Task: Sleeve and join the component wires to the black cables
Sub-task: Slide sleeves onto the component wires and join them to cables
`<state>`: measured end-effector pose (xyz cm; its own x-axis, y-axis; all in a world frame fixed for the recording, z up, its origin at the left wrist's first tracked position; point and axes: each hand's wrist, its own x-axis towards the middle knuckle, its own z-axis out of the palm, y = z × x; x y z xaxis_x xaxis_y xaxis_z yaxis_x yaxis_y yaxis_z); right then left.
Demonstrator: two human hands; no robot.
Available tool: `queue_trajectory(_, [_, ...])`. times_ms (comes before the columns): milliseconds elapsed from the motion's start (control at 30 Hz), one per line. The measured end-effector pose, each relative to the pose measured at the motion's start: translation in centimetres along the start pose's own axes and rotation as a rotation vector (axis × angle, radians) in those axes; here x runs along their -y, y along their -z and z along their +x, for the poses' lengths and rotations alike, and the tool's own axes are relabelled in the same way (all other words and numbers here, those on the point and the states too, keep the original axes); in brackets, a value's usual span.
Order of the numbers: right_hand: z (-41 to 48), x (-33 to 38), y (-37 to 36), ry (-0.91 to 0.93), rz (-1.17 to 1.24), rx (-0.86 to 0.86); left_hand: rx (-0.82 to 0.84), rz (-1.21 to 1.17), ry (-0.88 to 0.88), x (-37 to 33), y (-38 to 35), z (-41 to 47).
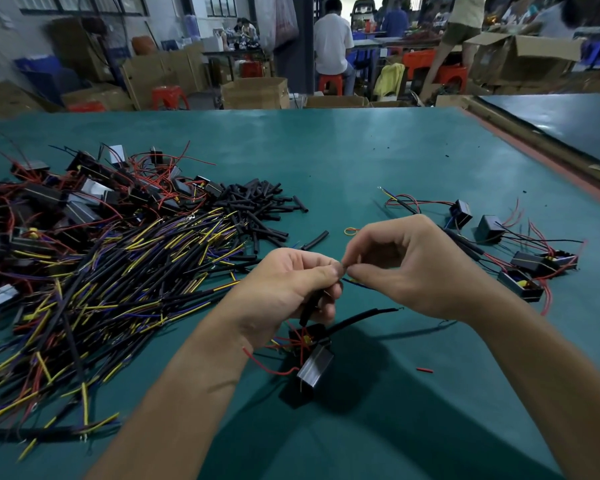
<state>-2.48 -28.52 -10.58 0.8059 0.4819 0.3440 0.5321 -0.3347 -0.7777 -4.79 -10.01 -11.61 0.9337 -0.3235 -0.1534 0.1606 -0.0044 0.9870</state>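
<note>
Hands | left grip (291, 282) clamped on black sleeve (307, 311) | right grip (413, 268) pinching wire (352, 280) | component (314, 372) hangs beneath

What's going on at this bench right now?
A person works at a green table. The left hand and right hand pinch thin wires between their fingertips, above a black component with red leads. The left hand also grips a black tube, likely a sleeve. A heap of black cables and loose sleeves lies to the left; several wired components lie to the right.
</note>
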Motion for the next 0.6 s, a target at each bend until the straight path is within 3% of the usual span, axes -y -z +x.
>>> queue_trajectory(367, [0.0,0.5,-0.2,0.206,-0.311,-0.055,0.213,-0.301,0.286,-0.1,0.5,0.2])
queue_trajectory(600, [-0.1,0.1,-0.2,0.091,-0.178,-0.046,0.129,-0.179,0.155,0.2,1.1,0.3])
